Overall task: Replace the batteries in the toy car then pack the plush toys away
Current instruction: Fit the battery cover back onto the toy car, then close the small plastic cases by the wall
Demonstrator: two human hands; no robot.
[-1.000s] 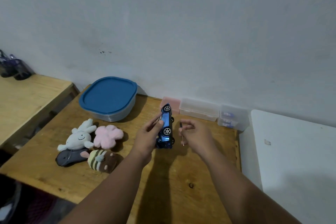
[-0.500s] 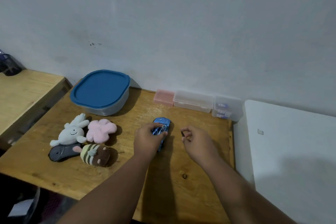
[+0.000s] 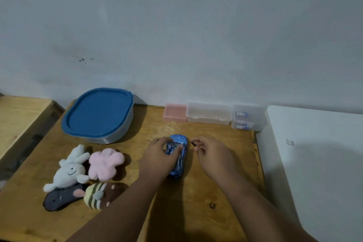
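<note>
The blue toy car [image 3: 177, 155] stands on its wheels on the wooden table [image 3: 196, 212]. My left hand [image 3: 157, 160] grips it over the roof. Just right of the car, my right hand [image 3: 212, 155] pinches a thin dark screwdriver [image 3: 193, 144], only its tip showing past the fingers. Left of the car lie a white bunny plush [image 3: 68, 171], a pink plush [image 3: 106, 163], a grey plush [image 3: 59, 199] and a striped brown bee plush [image 3: 102, 195].
A grey tub with a blue lid [image 3: 98, 113] stands at the back left by the wall. Along the wall sit a pink case [image 3: 175, 112], a clear case [image 3: 209, 113] and a clear box with batteries [image 3: 247, 118]. A white surface [image 3: 314, 163] adjoins on the right, another wooden table [image 3: 19, 116] on the left.
The car, held on its side in the air a second ago, has come down onto its wheels on the table. My left hand stays on it; my right hand keeps the screwdriver.
</note>
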